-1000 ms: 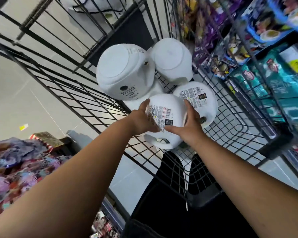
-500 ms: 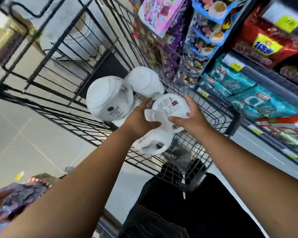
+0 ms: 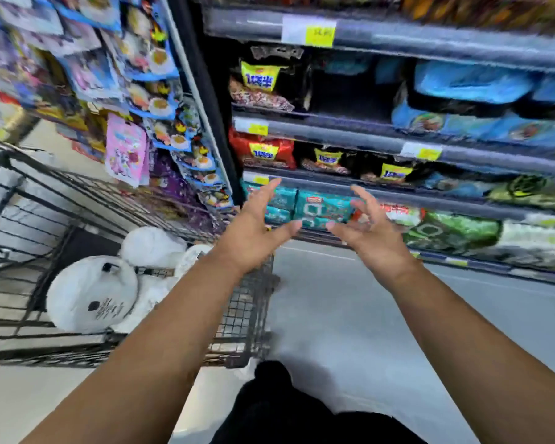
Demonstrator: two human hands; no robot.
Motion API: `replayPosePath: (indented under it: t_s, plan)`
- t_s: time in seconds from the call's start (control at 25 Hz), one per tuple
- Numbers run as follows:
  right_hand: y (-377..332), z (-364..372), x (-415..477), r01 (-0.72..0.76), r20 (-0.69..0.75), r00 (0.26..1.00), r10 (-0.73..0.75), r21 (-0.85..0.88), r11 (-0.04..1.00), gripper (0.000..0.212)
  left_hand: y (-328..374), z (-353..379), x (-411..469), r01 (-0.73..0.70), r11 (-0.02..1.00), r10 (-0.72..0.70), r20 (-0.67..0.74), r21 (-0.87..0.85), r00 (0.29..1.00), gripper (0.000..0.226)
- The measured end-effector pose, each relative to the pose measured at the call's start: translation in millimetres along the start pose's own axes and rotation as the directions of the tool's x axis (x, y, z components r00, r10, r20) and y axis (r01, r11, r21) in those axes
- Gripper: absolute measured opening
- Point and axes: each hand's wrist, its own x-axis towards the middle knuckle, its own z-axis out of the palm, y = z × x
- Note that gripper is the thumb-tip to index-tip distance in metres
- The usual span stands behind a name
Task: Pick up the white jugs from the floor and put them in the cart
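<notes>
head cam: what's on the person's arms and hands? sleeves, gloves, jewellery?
Left hand and right hand are bare: no gloves, and no ring or watch that I can make out. Both forearms are uncovered to the frame edge, no sleeves. Black clothing shows below them. The frame is blurred, so small details may be missed.

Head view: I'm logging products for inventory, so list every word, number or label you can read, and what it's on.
Nothing reads clearly; the frame is motion-blurred.
Yellow shelf tags: printed figures, blurred.
Yellow packet logos: characters smeared, unreadable.
Label on the white jug: print too small to read.
</notes>
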Motion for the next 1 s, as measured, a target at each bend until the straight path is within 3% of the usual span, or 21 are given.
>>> replayPosePath:
  t_s: [0.16, 0.44, 0.72, 1.0]
  plan:
    - [-4, -137, -54, 0.094, -0.118, 0.989, -0.091, 0.020, 0.995, 0.071, 99, 98, -14, -0.138, 0.990, 0.137, 0.035, 0.010, 0.990, 0.074]
    - [19, -368, -177, 0.140, -0.465, 0.879, -0.103, 0.044, 0.989, 0.068, 271, 297, -58, -0.352, 0.934, 0.354, 0.295, -0.063, 0.887, 0.073]
    - [56, -517, -266, 0.156, -0.744, 0.668, -0.015, 0.120, 0.981, 0.072, 385, 464, -78, -0.500, 0.859, 0.463, 0.581, -0.108, 0.670, 0.073]
    - [88, -666, -303, 0.112, -0.905, 0.419, 0.072, 0.130, 0.985, 0.071, 473, 651, -56, -0.597, 0.773, 0.505, 0.777, -0.213, 0.377, 0.073]
